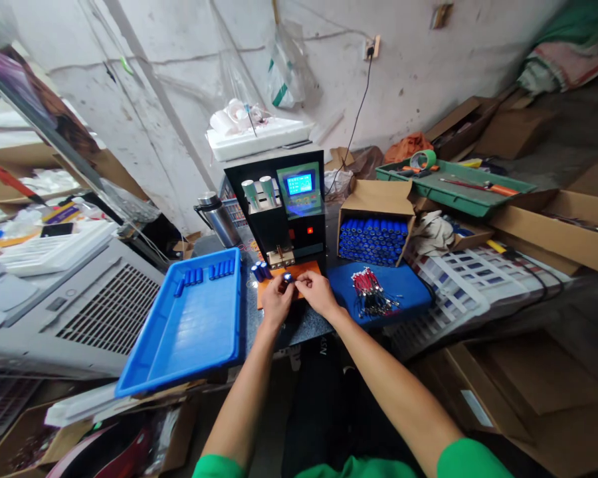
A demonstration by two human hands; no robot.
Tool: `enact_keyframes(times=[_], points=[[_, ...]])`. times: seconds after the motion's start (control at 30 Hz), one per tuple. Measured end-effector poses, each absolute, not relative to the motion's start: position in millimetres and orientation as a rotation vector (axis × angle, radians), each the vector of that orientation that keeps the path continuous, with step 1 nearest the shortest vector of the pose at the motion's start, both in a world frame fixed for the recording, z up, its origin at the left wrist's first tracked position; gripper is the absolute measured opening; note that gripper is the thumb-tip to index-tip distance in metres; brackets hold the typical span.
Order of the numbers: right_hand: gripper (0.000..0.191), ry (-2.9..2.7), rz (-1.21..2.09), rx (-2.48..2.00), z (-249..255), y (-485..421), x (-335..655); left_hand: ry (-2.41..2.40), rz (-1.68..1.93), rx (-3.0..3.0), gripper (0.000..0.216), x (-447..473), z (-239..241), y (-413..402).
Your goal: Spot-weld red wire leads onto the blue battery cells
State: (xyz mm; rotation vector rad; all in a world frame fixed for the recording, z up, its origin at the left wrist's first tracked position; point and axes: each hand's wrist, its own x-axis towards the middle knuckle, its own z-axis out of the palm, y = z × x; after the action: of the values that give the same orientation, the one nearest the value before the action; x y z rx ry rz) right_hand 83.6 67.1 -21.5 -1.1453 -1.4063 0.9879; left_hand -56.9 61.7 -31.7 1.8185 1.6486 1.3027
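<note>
My left hand (278,302) is closed around a blue cylindrical battery cell (288,276), its end facing up, over an orange board (305,305). Beside it, my right hand (317,293) is pinched close to the same cell. Whatever lies between its fingertips is too small to make out. A few more blue cells (261,269) stand at the left edge of the board. Just behind my hands rises a black spot welder (299,219) with a lit blue screen, its electrodes (280,256) above the board.
To the left is a blue tray (199,338) with several cells along its far end. A cardboard box (376,196) packed with blue cells stands right of the welder. Red and black wire leads (371,292) lie on a blue surface (411,289). Behind sits a steel flask (220,219).
</note>
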Motion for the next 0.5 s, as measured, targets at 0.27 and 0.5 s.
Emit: enact_keyframes(times=[0.27, 0.5], points=[[0.017, -1.308, 1.013, -1.06, -43.7, -16.1, 123.8, 1.388, 1.477, 1.919, 0.03, -23.9, -15.9, 54.9], [0.025, -1.06, 1.257, -1.336, -149.2, -107.1, 154.0, 1.062, 1.529, 1.18, 0.036, 66.5, 8.1, 84.9]])
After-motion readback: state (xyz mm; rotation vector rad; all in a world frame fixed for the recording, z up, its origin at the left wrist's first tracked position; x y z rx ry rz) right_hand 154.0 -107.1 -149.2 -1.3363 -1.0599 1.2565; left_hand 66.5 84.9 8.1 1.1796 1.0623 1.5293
